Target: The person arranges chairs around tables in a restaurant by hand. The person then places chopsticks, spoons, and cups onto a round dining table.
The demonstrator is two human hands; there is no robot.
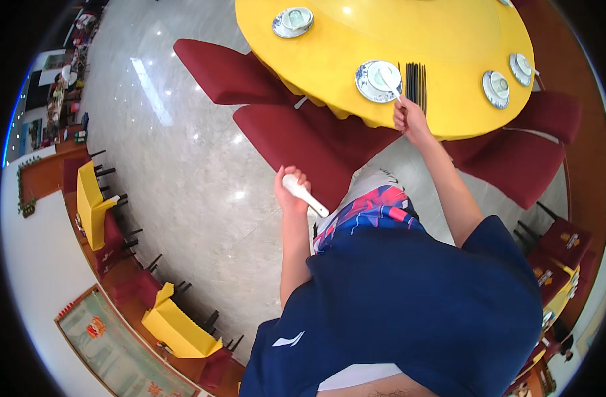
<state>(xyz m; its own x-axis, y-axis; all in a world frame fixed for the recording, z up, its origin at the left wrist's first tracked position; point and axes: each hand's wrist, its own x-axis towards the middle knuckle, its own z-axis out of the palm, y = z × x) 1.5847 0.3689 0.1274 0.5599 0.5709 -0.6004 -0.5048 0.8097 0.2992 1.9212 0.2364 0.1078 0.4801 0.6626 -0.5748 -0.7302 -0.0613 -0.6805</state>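
Observation:
White spoons are in my left hand (291,188), and the front one (305,196) points down to the right over a red chair; how many there are I cannot tell. My right hand (412,119) is at the near edge of the yellow table (329,73), its fingers closed on the handle of a white spoon (390,83). That spoon's bowl end lies over the small bowl on a blue-patterned plate (367,91). Just right of this plate, several dark chopsticks (416,83) lie side by side on the cloth.
More place settings (292,22) (496,90) (521,69) stand around the round table. Red chairs (217,71) (296,145) (515,159) surround its near side. Smaller yellow-covered tables (94,205) (180,327) line the left, and a person is at the far lower right.

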